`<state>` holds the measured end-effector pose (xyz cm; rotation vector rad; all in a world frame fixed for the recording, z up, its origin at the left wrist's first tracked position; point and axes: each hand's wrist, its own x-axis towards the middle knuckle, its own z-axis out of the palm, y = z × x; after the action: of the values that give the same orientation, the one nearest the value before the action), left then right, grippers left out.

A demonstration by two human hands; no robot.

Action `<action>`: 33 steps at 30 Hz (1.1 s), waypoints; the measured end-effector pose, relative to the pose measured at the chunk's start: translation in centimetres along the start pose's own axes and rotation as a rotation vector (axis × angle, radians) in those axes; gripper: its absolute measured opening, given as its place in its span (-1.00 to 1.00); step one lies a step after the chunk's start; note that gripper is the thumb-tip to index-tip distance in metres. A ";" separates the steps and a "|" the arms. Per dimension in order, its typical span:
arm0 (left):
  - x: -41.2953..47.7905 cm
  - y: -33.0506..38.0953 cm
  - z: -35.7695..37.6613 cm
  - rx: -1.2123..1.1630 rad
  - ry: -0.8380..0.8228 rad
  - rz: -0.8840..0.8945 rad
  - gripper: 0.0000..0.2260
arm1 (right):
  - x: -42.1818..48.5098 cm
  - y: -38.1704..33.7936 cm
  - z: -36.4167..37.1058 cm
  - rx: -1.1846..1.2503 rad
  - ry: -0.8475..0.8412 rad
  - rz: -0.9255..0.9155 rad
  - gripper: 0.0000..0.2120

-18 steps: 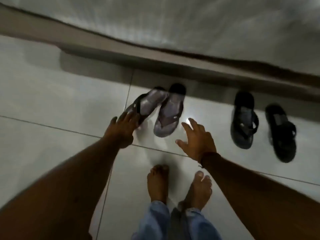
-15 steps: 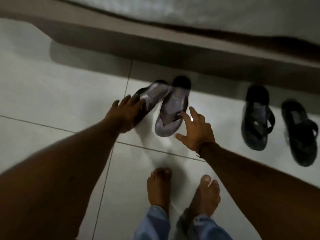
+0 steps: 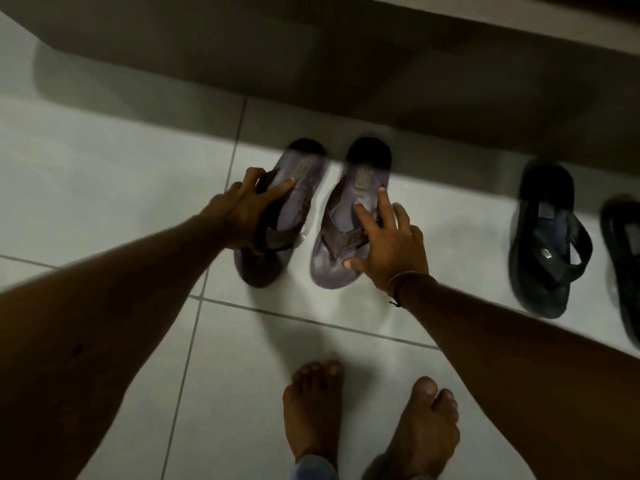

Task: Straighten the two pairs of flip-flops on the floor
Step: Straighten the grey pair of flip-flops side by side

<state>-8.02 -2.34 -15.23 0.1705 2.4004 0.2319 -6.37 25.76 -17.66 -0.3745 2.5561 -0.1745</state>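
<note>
Two greyish-purple flip-flops lie side by side on the white tiled floor, heels toward the wall. My left hand [image 3: 247, 211] grips the left grey flip-flop [image 3: 294, 188] by its edge and strap, fingers over the footbed. My right hand [image 3: 388, 247] rests on the right grey flip-flop [image 3: 341, 233], fingers spread across its strap and footbed. Further right lies a black pair: one black flip-flop [image 3: 545, 237] in full view, the other black flip-flop [image 3: 623, 258] cut off by the frame edge. Neither hand touches the black pair.
A dark wall base or step [image 3: 346, 64] runs along the far side, just behind the heels. My bare feet [image 3: 313, 407] stand on the tiles [image 3: 104, 161] below the grey pair. Grout lines cross the floor.
Both hands reached forward: the left took hold of the left grey flip-flop and turned it more parallel to its mate; the right came down onto the right grey flip-flop.
</note>
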 end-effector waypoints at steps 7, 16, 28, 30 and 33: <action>0.7 4.7 -0.2 -0.134 0.038 -0.114 0.30 | -0.1 1.5 -0.3 -0.038 -0.024 -0.025 0.07; 1.1 6.0 -1.4 -0.055 0.002 -0.085 0.32 | -0.1 2.1 -0.6 -0.022 -0.031 -0.047 0.13; 1.2 24.7 -4.1 0.108 -0.029 0.038 0.24 | -19.9 23.8 -1.7 0.055 0.198 0.246 0.03; 3.0 30.5 -3.3 0.000 -0.038 0.056 0.22 | -21.3 29.6 -3.1 0.037 0.214 0.350 0.06; 5.5 37.5 -1.4 -0.091 -0.023 0.093 0.25 | -21.0 37.6 -5.0 0.030 0.137 0.467 0.13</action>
<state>-10.82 35.14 -9.77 0.2418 2.3564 0.3794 -0.62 68.08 -10.39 0.2572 2.6903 -0.0648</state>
